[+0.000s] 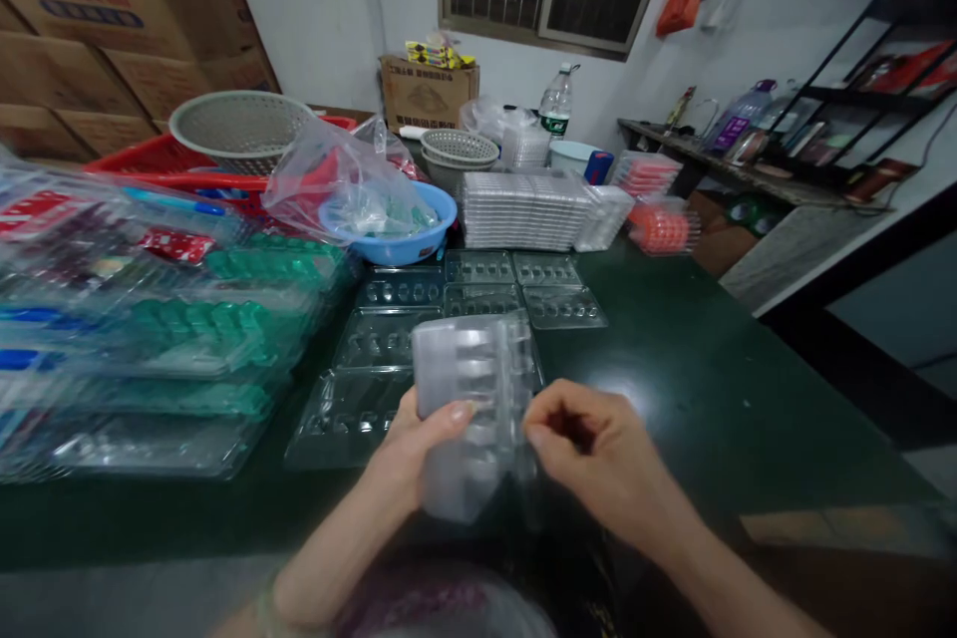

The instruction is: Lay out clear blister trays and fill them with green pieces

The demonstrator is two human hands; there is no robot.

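Observation:
A stack of clear plastic blister trays (456, 359) is gripped in my left hand (419, 444), its thumb lying across the front of the stack. My right hand (590, 444) pinches at the stack's right edge, thumb and forefinger together, where one tray seems slightly apart from the others; blur hides exactly how much they hold. On the dark green table behind the stack, several single clear trays (562, 307) lie flat in rows. Part of these rows is covered by my left hand and the held stack.
Filled packs with green and blue pieces (201, 329) are piled at the left. Behind stand a light blue basin (441, 219), a tall stack of clear trays (523, 209), orange packs (662, 227), a grey colander (239, 120) and a water bottle (557, 105). The green table (695, 389) extends rightward.

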